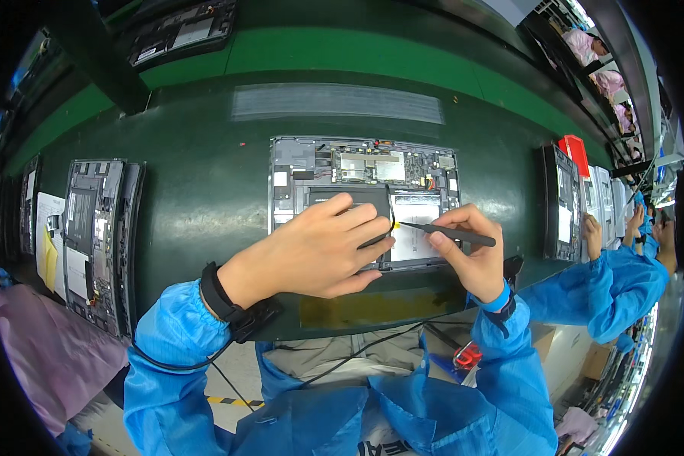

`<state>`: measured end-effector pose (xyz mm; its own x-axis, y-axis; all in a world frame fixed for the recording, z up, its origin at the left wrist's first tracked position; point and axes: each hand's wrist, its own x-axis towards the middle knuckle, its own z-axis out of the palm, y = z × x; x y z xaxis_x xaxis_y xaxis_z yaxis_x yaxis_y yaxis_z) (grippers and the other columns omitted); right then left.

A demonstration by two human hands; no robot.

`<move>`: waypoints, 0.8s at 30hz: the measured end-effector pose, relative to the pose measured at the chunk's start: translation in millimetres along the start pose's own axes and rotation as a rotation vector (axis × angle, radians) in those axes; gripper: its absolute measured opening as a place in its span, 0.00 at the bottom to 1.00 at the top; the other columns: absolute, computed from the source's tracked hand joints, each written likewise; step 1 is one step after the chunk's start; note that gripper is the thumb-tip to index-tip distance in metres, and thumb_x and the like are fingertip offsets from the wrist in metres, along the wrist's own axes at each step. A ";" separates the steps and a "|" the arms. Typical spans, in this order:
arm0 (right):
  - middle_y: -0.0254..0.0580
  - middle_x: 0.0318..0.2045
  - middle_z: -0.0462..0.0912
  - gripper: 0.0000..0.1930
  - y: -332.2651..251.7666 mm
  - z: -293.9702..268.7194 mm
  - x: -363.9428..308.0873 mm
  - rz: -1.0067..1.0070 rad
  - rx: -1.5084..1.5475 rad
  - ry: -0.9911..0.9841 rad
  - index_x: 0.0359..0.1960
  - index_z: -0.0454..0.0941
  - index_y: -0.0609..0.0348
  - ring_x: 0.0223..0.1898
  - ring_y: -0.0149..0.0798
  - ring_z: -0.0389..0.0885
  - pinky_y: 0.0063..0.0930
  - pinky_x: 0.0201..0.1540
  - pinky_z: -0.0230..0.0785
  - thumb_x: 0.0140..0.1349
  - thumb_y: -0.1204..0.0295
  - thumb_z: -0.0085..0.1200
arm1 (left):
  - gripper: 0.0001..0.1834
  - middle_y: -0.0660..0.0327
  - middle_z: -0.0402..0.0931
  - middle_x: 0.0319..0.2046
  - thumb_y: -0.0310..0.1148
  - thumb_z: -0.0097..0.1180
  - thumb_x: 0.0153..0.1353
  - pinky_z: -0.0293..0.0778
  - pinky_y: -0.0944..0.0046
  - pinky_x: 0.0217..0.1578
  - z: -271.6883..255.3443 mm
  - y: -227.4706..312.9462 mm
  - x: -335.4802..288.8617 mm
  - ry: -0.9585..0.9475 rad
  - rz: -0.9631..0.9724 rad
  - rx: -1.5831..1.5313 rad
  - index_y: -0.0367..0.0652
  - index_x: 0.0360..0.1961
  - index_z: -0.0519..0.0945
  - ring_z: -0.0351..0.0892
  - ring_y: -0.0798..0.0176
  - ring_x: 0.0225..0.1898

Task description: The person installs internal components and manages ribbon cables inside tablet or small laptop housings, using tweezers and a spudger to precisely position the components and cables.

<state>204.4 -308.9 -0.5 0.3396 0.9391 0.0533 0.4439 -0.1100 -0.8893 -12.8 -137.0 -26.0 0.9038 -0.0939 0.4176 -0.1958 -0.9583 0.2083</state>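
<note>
An opened laptop base (287, 156) lies on the bench in front of me, its circuit board (372, 163) at the far side and silver and black panels nearer me. My left hand (327, 247) rests over its middle, fingers bent around a thin black cable (391, 201); part of the cable is hidden under the fingers. Black tweezers (463, 235) are pinched in my right hand (475, 254). Their tip points left, at a small yellow spot (397, 225) beside the cable and my left fingertips.
Stacked laptop bases stand on edge at the left (99, 235) and right (562, 205). A clear strip (334, 104) lies along the bench (194, 167) beyond the work. At the right are a red bin (575, 154) and a co-worker's blue sleeve (600, 292). A dark post (102, 64) rises far left.
</note>
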 end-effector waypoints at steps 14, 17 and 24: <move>0.47 0.36 0.92 0.19 -1.0 9.8 -2.2 -0.122 -0.081 0.043 0.54 0.78 0.64 0.39 0.30 0.89 0.24 0.43 0.80 0.62 0.81 0.67 | 0.22 0.65 0.77 0.45 0.47 0.67 0.59 0.69 0.62 0.42 3.0 -0.6 -2.6 0.049 0.031 0.001 0.43 0.48 0.87 0.73 0.63 0.42; 0.46 0.36 0.92 0.18 0.4 12.5 -3.4 -0.145 -0.075 0.075 0.53 0.78 0.64 0.39 0.29 0.89 0.24 0.43 0.80 0.61 0.81 0.67 | 0.22 0.65 0.78 0.44 0.47 0.67 0.58 0.69 0.62 0.41 1.9 -0.8 -1.1 0.064 0.053 0.007 0.42 0.48 0.87 0.73 0.63 0.41; 0.42 0.35 0.92 0.16 14.2 14.3 1.7 0.001 0.147 0.055 0.51 0.79 0.64 0.37 0.25 0.87 0.21 0.42 0.78 0.61 0.82 0.67 | 0.20 0.66 0.78 0.43 0.45 0.68 0.58 0.69 0.63 0.40 0.4 -2.7 -2.1 0.082 0.009 0.017 0.43 0.45 0.88 0.74 0.64 0.40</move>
<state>199.5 -304.2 -19.6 0.3869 0.9192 0.0737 0.3191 -0.0585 -0.9459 -14.0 -134.3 -27.8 0.8677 -0.0812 0.4905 -0.1972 -0.9619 0.1895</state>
